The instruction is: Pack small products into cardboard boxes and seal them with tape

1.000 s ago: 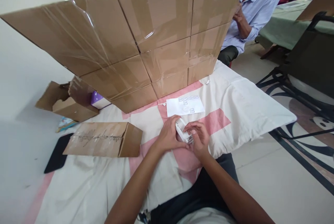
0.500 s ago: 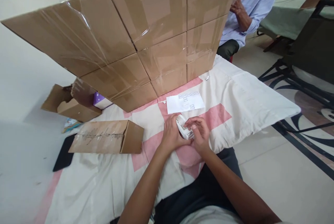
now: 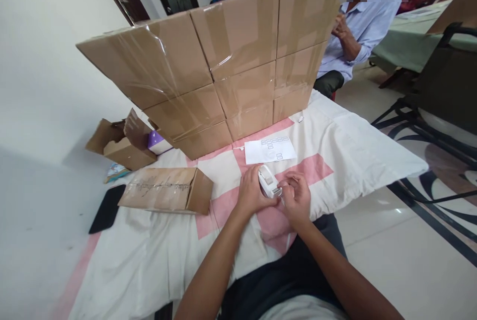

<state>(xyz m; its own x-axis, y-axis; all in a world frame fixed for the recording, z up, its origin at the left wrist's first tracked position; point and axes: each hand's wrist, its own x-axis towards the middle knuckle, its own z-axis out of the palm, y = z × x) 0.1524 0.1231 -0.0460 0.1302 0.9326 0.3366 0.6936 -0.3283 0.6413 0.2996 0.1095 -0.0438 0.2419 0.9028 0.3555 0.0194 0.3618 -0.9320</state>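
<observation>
My left hand (image 3: pixel 252 189) is wrapped round a white tape dispenser (image 3: pixel 267 181), its roll at the far end and its cutting edge toward my right hand. The thumb and fingers of my right hand (image 3: pixel 296 193) are pinched together at that edge, on the end of the tape; the clear strip itself is hard to make out. Just beyond the dispenser, a white sheet of paper (image 3: pixel 257 151) printed with small rectangles lies flat on the pink and white cloth (image 3: pixel 219 203).
A tall wall of taped cardboard boxes (image 3: pixel 246 81) stands behind the paper. To the left are a closed carton (image 3: pixel 160 190), an opened carton (image 3: pixel 126 148), a purple and white box (image 3: pixel 158 142) and a black phone-like slab (image 3: pixel 108 209). A person (image 3: pixel 357 41) sits beyond the boxes at right.
My right hand has shifted right, from over the dispenser's roll to its cutting edge. My left hand keeps its hold. The camera view has tilted up and turned slightly left.
</observation>
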